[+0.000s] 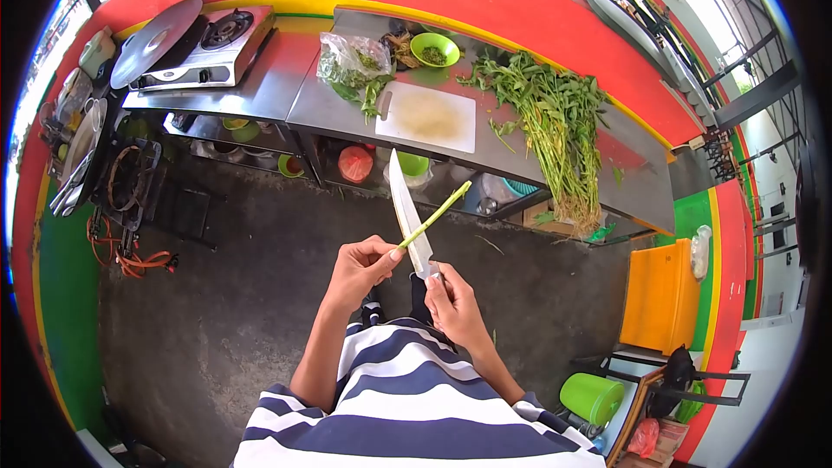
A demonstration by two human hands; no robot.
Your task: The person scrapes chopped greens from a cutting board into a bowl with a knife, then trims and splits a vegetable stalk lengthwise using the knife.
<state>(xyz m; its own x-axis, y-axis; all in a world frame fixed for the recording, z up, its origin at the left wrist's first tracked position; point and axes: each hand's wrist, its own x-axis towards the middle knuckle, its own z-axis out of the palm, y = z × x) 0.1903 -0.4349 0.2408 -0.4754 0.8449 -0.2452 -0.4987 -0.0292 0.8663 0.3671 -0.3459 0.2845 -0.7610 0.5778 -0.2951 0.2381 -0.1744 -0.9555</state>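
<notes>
knife handle point(432, 276) mostly hidden, striped shirt point(420, 403) cut off below, bowl contents point(432, 55) indistinct

- Navy-and-white striped fabric shirt point(416, 429), bands broad and curving
- Matching striped short sleeves point(284, 400), at the shirt's sides
- Dark, white-striped footwear or legwear point(371, 308), beyond the shirt's front

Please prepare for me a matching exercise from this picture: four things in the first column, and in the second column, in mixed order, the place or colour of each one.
Things
1. knife
2. green stalk
3. cutting board
4. bundle of leafy stems

Places and colours
A. white
B. held in the left hand
C. lying at the right part of the counter
D. held in the right hand

Right pairs: 1-D, 2-B, 3-A, 4-C
</notes>
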